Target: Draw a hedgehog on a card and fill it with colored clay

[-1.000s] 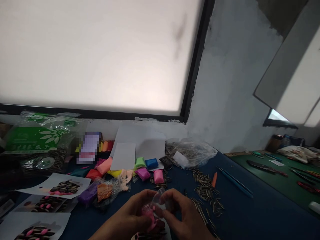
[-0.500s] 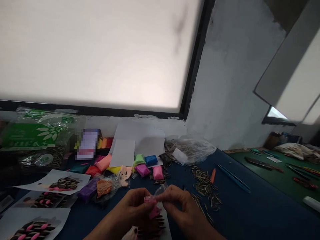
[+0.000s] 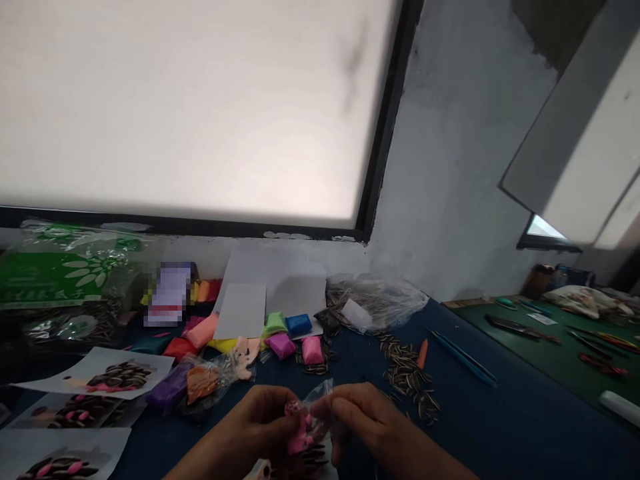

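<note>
Between the thumb and fingers of my left hand (image 3: 265,415) is a lump of pink modelling clay (image 3: 299,437), partly in a clear plastic wrapper (image 3: 319,395). My right hand (image 3: 367,417) pinches the wrapper's right side. Just below the clay, a piece set with dark striped sunflower seeds (image 3: 314,459) shows partly. At its left is a pale clay part (image 3: 261,471) with a black dot, cut off by the frame edge. White paper beneath is mostly hidden by my hands.
Wrapped clay blocks, including a pink one (image 3: 313,350) and a blue one (image 3: 299,325), lie ahead. Loose sunflower seeds (image 3: 404,370), an orange stick (image 3: 423,354) and blue tweezers (image 3: 463,358) are at right. Printed pictures (image 3: 85,453) and a green seed bag (image 3: 55,270) are at left.
My right hand has shifted slightly right, stretching the clear wrapper away from the pink clay. My left hand still holds the clay. The whole view has turned slightly.
</note>
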`<state>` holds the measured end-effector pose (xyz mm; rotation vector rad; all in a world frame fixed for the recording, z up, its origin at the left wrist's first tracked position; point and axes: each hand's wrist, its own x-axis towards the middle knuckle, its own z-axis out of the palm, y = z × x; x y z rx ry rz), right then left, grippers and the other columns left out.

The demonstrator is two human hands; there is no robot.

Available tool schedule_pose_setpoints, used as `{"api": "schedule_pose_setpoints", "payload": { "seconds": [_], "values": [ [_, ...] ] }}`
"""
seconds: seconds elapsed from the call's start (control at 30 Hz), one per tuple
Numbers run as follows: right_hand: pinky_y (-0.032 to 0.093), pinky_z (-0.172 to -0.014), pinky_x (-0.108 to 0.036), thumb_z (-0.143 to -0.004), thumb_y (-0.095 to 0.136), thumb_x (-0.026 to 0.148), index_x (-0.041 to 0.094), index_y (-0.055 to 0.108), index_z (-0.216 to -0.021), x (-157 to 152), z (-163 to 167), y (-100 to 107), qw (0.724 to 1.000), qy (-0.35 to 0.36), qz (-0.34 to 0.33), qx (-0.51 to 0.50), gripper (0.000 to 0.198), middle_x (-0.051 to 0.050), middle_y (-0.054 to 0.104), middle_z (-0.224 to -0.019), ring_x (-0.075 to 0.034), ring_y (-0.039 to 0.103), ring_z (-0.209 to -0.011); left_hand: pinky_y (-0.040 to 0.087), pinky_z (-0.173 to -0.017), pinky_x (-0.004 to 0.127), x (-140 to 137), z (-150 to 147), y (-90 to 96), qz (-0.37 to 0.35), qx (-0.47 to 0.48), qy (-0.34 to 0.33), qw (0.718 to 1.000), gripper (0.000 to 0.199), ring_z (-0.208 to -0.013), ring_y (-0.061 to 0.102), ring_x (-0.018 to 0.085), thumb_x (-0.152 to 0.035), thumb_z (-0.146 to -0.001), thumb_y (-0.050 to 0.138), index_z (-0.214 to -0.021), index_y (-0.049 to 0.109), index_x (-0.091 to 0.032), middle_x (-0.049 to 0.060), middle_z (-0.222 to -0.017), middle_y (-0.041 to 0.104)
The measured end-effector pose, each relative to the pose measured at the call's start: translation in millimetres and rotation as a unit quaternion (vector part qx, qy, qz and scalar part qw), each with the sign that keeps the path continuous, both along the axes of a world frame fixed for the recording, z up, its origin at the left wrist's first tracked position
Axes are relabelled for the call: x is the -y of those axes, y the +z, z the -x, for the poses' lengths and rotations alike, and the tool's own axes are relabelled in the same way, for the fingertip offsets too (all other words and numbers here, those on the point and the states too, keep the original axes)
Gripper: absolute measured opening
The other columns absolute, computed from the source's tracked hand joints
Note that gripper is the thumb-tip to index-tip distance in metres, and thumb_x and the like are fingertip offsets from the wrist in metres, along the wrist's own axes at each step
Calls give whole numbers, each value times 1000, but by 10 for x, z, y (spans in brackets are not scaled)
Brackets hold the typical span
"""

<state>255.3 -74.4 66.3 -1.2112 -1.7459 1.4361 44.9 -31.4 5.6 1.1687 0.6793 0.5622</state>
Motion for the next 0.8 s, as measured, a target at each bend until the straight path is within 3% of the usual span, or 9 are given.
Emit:
{"api": "schedule_pose_setpoints", "payload": {
  "seconds": [0.1,0.23,0.37,0.5,0.63,0.8],
  "values": [
    [51,-78,-32,-86,51,30,18,78,-104,-23,-6,-34,999,-12,20,-36,35,-6,73,-94,-18,68,-75,47,-50,23,-7,-25,-8,-8,-17,25,1000,61,-53,63,14,-72,-60,82,-75,61,-17,0,-62,65],
    [51,-78,-32,-81,57,28,19,81,-92,-40,-2,-67,997,-51,-11,-61,28,-6,73,-92,-20,66,-81,44,-49,22,-8,-73,-53,-15,-21,41,999,62,-52,60,14,-74,-58,81,-72,61,-17,-2,-58,60],
    [44,-66,-27,-74,70,26,17,82,-78,-67,39,-128,994,-45,-2,-104,15,-2,68,-70,-15,57,-65,44,-49,24,30,-67,-54,-3,-25,33,999,57,-51,60,15,-65,-60,84,-83,66,-16,-2,-60,62],
    [36,-60,-25,-74,67,22,15,81,-73,-67,58,-160,995,-48,-12,-87,15,1,61,-62,-11,47,-59,45,-57,23,44,-27,-32,3,32,18,999,50,-61,64,14,-45,-63,90,-96,64,-17,0,-73,70],
    [38,-60,-26,-76,65,26,16,80,-83,-44,71,-191,993,-95,-12,-72,19,1,59,-62,-13,50,-61,43,-59,23,24,-5,-8,0,53,-5,999,50,-60,60,13,-31,-64,89,-103,61,-17,0,-76,71],
    [44,-66,-28,-71,74,27,17,78,-84,-67,69,-256,988,-118,-13,-102,16,-2,68,-74,-16,56,-67,42,-59,23,14,-9,35,-10,49,35,998,47,-58,57,11,-30,-62,89,-97,60,-19,-4,-70,67]
  ]
}}
